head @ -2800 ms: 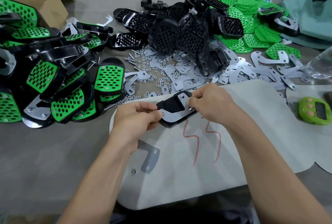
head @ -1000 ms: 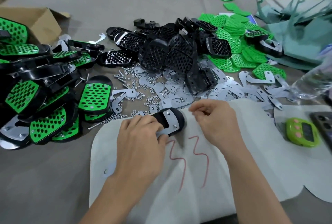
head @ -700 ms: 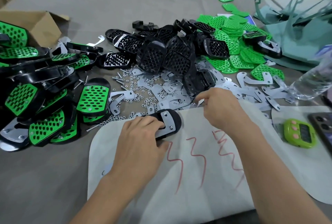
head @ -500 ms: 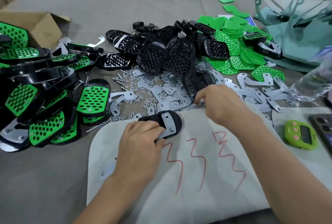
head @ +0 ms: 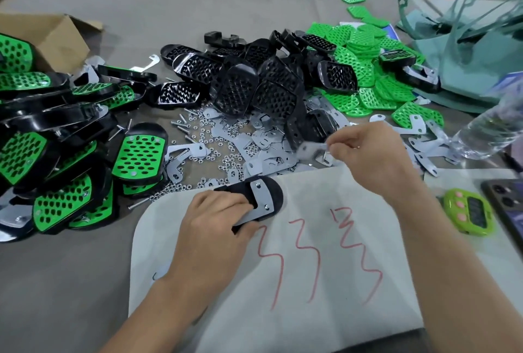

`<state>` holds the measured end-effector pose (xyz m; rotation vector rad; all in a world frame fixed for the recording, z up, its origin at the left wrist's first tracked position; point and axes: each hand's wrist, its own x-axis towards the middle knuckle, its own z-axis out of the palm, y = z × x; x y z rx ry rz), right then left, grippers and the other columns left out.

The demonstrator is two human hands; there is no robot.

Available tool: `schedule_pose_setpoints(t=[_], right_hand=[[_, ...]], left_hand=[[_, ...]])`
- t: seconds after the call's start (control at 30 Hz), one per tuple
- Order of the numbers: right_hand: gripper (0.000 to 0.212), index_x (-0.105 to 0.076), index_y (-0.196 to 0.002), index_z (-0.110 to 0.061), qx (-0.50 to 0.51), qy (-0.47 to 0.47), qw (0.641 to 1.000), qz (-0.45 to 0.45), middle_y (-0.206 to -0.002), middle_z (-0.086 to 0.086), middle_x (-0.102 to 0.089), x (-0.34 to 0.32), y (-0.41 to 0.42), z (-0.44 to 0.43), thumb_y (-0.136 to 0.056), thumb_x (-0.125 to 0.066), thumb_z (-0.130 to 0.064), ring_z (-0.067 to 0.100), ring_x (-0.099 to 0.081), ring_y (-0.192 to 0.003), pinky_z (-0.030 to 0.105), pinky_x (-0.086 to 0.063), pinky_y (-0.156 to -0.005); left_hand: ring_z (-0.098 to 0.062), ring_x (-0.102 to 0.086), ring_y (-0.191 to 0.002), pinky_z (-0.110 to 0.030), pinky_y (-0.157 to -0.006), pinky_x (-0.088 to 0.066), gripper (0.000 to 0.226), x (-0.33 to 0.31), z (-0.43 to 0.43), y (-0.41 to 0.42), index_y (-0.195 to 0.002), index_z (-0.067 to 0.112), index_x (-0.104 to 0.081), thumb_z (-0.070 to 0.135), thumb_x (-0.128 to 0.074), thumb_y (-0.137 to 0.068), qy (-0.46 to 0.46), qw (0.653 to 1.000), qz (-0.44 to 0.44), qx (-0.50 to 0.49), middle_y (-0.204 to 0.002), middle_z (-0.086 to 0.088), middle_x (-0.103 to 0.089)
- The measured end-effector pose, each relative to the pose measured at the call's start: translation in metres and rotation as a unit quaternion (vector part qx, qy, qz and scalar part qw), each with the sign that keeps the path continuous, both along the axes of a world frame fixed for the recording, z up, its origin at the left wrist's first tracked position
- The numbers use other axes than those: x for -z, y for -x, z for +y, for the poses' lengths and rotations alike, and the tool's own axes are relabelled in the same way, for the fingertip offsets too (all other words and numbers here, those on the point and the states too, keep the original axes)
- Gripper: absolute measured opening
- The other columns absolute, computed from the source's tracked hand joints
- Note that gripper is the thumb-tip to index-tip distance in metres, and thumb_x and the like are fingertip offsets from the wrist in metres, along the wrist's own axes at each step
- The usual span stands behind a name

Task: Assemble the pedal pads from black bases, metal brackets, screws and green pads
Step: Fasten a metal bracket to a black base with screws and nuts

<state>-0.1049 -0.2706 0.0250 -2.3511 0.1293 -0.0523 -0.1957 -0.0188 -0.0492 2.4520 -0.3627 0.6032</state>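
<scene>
The left hand (head: 215, 228) holds a black base (head: 273, 193) down on the far edge of a white sheet (head: 325, 324) marked with red squiggles. Its fingers (head: 226, 202) curl over the base's left end and the thumb presses on the near edge, so only the rounded right end shows past the fingertips. A fitted bracket (head: 261, 197) lies across that exposed end, with two screw heads showing, and its tail runs back under the fingers.

The right hand (head: 368, 154) is raised over the bracket heap (head: 254, 140), just beyond the sheet. Its thumb and forefinger pinch a second bracket (head: 312, 150), which sticks out to the left of the fingertips. The other fingers are loosely curled. This bracket is blurred, and whether it touches the heap below cannot be told. It is well apart from the base.

Nuts and screws (head: 203, 137) lie scattered left of the heap. Behind them sit piled black bases (head: 254, 84) and, to the right, green pads (head: 365, 70). Finished pedals (head: 138, 154) are stacked along the left of the surface (head: 70, 282), in front of a box (head: 51, 38). At the right edge are a bottle (head: 486, 132), a green timer (head: 468, 211) and a phone (head: 509, 211).
</scene>
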Motion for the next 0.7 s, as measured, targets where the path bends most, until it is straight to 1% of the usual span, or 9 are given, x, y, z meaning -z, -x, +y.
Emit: schedule_pose_setpoints(t=[0.1, 0.2, 0.3, 0.4, 0.47, 0.53, 0.57, 0.63, 0.7], right_hand=[[0.016, -0.077, -0.083, -0.017, 0.037, -0.265, 0.963, 0.028, -0.068, 0.005, -0.075, 0.005, 0.025, 0.024, -0.085, -0.072, -0.003, 0.015, -0.064, -0.061, 0.024, -0.048, -0.058], [0.008, -0.074, -0.093, -0.003, 0.044, -0.395, 0.915, 0.072, -0.073, 0.014, -0.073, 0.011, 0.044, 0.047, -0.086, -0.071, 0.001, 0.024, -0.064, -0.067, 0.024, -0.049, -0.057], [0.012, -0.075, -0.084, -0.006, 0.056, -0.454, 0.883, 0.104, -0.075, 0.012, -0.074, 0.013, 0.057, 0.063, -0.085, -0.071, 0.004, 0.019, -0.066, -0.066, 0.025, -0.055, -0.061], [0.013, -0.075, -0.080, -0.001, 0.048, -0.510, 0.851, 0.118, -0.078, 0.017, -0.071, 0.010, 0.066, 0.078, -0.085, -0.067, 0.007, 0.025, -0.067, -0.068, 0.029, -0.058, -0.062], [0.013, -0.073, -0.082, 0.001, 0.055, -0.532, 0.837, 0.117, -0.078, 0.021, -0.067, 0.010, 0.069, 0.088, -0.088, -0.063, 0.005, 0.029, -0.064, -0.070, 0.033, -0.057, -0.061], [0.021, -0.073, -0.076, -0.004, 0.057, -0.536, 0.833, 0.120, -0.076, 0.020, -0.066, 0.009, 0.073, 0.094, -0.089, -0.059, 0.004, 0.029, -0.062, -0.070, 0.035, -0.057, -0.064], [0.023, -0.073, -0.074, -0.005, 0.048, -0.532, 0.836, 0.122, -0.077, 0.019, -0.069, 0.008, 0.075, 0.095, -0.089, -0.058, 0.004, 0.030, -0.065, -0.070, 0.035, -0.058, -0.067], [0.022, -0.074, -0.077, -0.003, 0.022, -0.513, 0.850, 0.118, -0.084, 0.018, -0.075, 0.008, 0.078, 0.091, -0.091, -0.059, 0.003, 0.028, -0.071, -0.075, 0.032, -0.061, -0.073], [0.018, -0.075, -0.085, -0.004, 0.004, -0.498, 0.861, 0.102, -0.087, 0.017, -0.076, 0.008, 0.078, 0.085, -0.092, -0.060, 0.001, 0.025, -0.070, -0.074, 0.028, -0.058, -0.070]], left_hand=[[-0.015, -0.062, -0.086, -0.030, -0.089, -0.044, 0.021, 0.000, -0.001, 0.001, -0.085, 0.011, -0.079, 0.021, -0.088, -0.069, 0.002, 1.000, 0.005, 0.006, -0.091, 0.006, -0.074], [-0.007, -0.061, -0.091, -0.020, -0.094, -0.041, 0.027, -0.013, 0.001, -0.001, -0.088, 0.019, -0.081, 0.032, -0.089, -0.066, 0.031, 0.998, 0.062, 0.007, -0.096, 0.019, -0.071], [0.008, -0.058, -0.105, -0.004, -0.098, -0.034, 0.036, -0.034, -0.002, 0.000, -0.102, 0.034, -0.079, 0.049, -0.077, -0.070, 0.116, 0.989, 0.088, -0.017, -0.106, 0.041, -0.060], [0.011, -0.059, -0.112, -0.005, -0.100, -0.037, 0.045, -0.050, -0.013, 0.001, -0.116, 0.035, -0.074, 0.048, -0.075, -0.073, 0.154, 0.986, 0.062, -0.020, -0.115, 0.035, -0.063], [0.004, -0.063, -0.109, -0.014, -0.098, -0.045, 0.043, -0.054, -0.020, 0.002, -0.118, 0.030, -0.075, 0.035, -0.078, -0.075, 0.120, 0.992, 0.027, 0.001, -0.116, 0.025, -0.068], [-0.003, -0.066, -0.103, -0.024, -0.093, -0.051, 0.038, -0.051, -0.020, 0.001, -0.114, 0.025, -0.078, 0.019, -0.079, -0.077, 0.085, 0.996, -0.010, 0.018, -0.112, 0.015, -0.074], [-0.002, -0.067, -0.101, -0.024, -0.091, -0.052, 0.037, -0.051, -0.018, 0.001, -0.112, 0.026, -0.079, 0.014, -0.079, -0.077, 0.098, 0.995, -0.005, 0.023, -0.110, 0.015, -0.076], [0.003, -0.068, -0.098, -0.017, -0.088, -0.051, 0.038, -0.055, -0.010, 0.001, -0.109, 0.034, -0.078, 0.010, -0.077, -0.079, 0.149, 0.987, 0.041, 0.041, -0.108, 0.023, -0.074], [0.008, -0.069, -0.090, -0.008, -0.081, -0.048, 0.044, -0.062, -0.003, 0.000, -0.100, 0.047, -0.076, 0.009, -0.078, -0.078, 0.186, 0.974, 0.118, 0.052, -0.098, 0.031, -0.073]])
